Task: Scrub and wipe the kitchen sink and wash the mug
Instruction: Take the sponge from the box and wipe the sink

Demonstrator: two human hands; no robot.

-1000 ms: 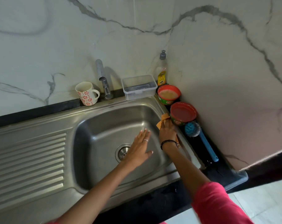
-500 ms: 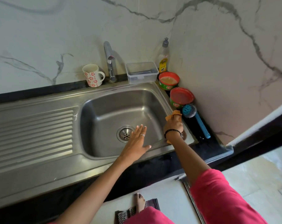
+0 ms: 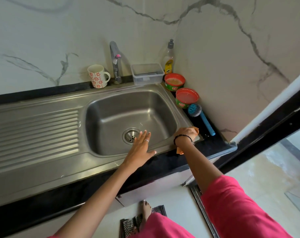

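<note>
Head view: right hand (image 3: pixel 186 135) grip pinches orange cloth (image 3: pixel 179 150) on sink (image 3: pixel 111 98) rim; left hand (image 3: pixel 140 148) spread.

The sink (image 3: pixel 163 107) is brushed stainless steel with a dull sheen, its drainboard (image 3: pixel 34 136) pressed into ridges, and the drain strainer (image 3: pixel 131 135) is brighter metal. The tap (image 3: pixel 115 60) looks like polished chrome. The bench (image 3: pixel 212 145) is glossy black stone; the wall (image 3: pixel 42 31) is smooth veined marble. The mug (image 3: pixel 97 76) is glazed ceramic, the box (image 3: pixel 147 73) clear plastic, the brush (image 3: pixel 201 119) blue plastic, and the cloth (image 3: pixel 179 151) soft orange fabric
</note>
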